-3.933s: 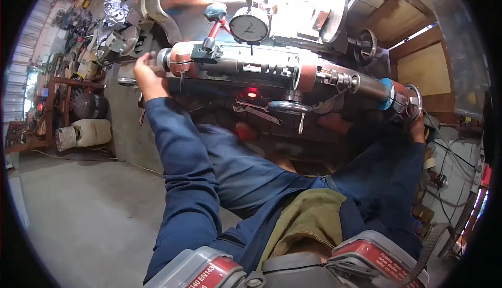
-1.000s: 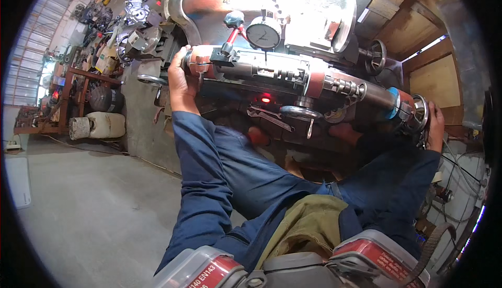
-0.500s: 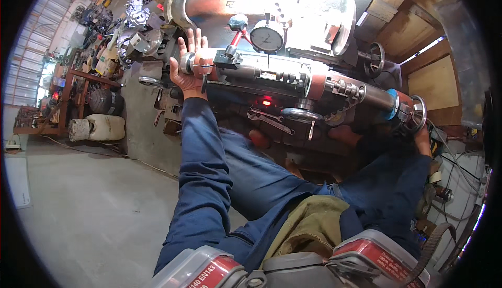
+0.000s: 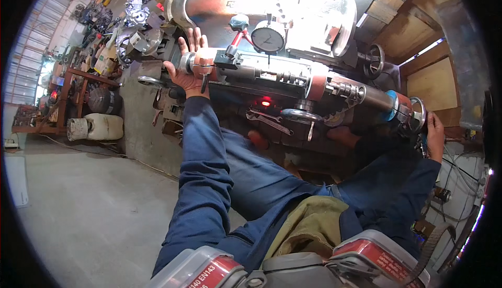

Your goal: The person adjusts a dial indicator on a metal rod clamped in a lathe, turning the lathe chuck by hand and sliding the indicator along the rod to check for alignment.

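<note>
- Left hand (image 4: 189,67): fingers spread, palm against the left end of the long grey-and-orange metal shaft assembly (image 4: 293,79); grip released, nothing clenched, thumb below the shaft end.
- Right hand (image 4: 434,137): at the far right end of the same shaft, just behind the round silver end flange (image 4: 417,114); fingers curl around the flange edge, grip looks clenched on it, though partly hidden.
- Shaft lies across the machine between the two hands, tilted down toward the right hand; blue band (image 4: 390,106) on it near the right hand.
- Round white-faced dial gauge (image 4: 267,38) above the shaft, to the right of the left hand, its stem pointing down at the shaft.
- Red-handled clamp lever with teal knob (image 4: 238,26) just right of the left hand's fingertips.
- Small red indicator light (image 4: 265,102) below the shaft, between the hands.
- Silver open-end wrench (image 4: 267,121) lies below the shaft, near the light.
- Large grey metal pipe (image 4: 209,3) above the left hand.
- White plastic jerry can (image 4: 97,127) on the floor, well left of the left hand.
</note>
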